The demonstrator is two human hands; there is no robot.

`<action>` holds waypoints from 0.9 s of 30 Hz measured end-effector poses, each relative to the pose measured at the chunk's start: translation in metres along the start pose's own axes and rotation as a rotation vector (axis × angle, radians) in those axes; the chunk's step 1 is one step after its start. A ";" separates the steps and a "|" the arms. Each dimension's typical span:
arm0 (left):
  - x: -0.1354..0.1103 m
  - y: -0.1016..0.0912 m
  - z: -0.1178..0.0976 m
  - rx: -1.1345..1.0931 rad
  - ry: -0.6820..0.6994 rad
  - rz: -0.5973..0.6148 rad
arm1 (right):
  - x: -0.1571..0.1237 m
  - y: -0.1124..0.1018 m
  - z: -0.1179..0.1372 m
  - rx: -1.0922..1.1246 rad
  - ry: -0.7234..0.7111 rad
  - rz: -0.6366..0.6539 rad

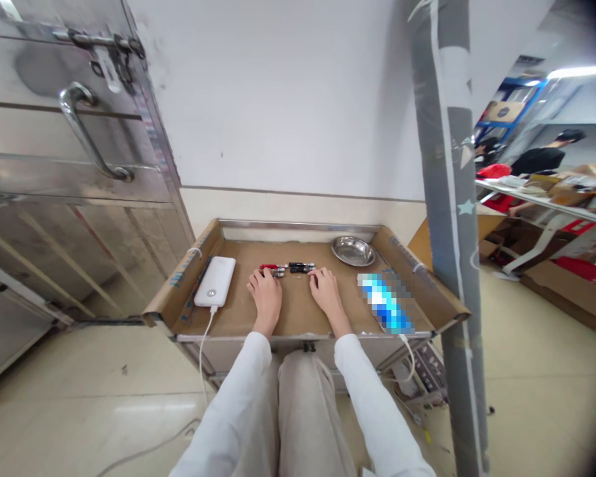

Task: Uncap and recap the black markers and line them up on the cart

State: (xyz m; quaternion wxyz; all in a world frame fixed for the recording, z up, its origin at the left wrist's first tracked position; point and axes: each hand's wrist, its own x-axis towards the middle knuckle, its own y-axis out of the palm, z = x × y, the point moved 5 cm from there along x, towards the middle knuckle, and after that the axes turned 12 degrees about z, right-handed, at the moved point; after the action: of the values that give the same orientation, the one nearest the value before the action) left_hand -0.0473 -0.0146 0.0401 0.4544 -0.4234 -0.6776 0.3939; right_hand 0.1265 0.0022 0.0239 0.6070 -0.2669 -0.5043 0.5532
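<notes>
Both hands rest palm down on a cardboard-lined metal tray table (298, 318). My left hand (265, 293) lies flat, its fingertips at a small red-ended part (273, 268). My right hand (326, 290) lies flat too, with its fingertips just below a small black part (301, 267). The fingers of both hands are stretched out and hold nothing. The small parts lie in a row near the middle of the tray.
A white power bank (215, 281) with a cable lies left of my hands. A round steel dish (353, 250) sits at the back right. A blurred blue object (385, 303) lies on the right. A grey pillar (451, 218) stands right; a steel door (74, 152) is left. A person sits far right.
</notes>
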 end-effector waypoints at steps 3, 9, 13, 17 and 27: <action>-0.002 0.001 -0.001 0.018 0.019 0.022 | -0.001 -0.003 0.006 0.034 -0.044 0.024; -0.004 -0.001 0.000 0.017 0.013 0.018 | 0.000 -0.001 0.021 0.004 -0.188 0.115; -0.004 0.000 0.000 -0.006 0.035 0.003 | 0.002 -0.001 0.020 -0.010 -0.154 0.112; 0.001 0.010 -0.005 -0.101 0.209 0.057 | -0.002 -0.007 0.020 0.092 -0.166 0.071; 0.009 0.011 -0.036 -0.686 0.714 0.167 | 0.002 -0.002 0.003 0.464 -0.173 0.056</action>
State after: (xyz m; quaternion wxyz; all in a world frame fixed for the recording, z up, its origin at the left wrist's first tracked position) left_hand -0.0131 0.0022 0.0427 0.4596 -0.7096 -0.5340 0.0141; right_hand 0.1238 0.0025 0.0269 0.5911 -0.0859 -0.4060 0.6916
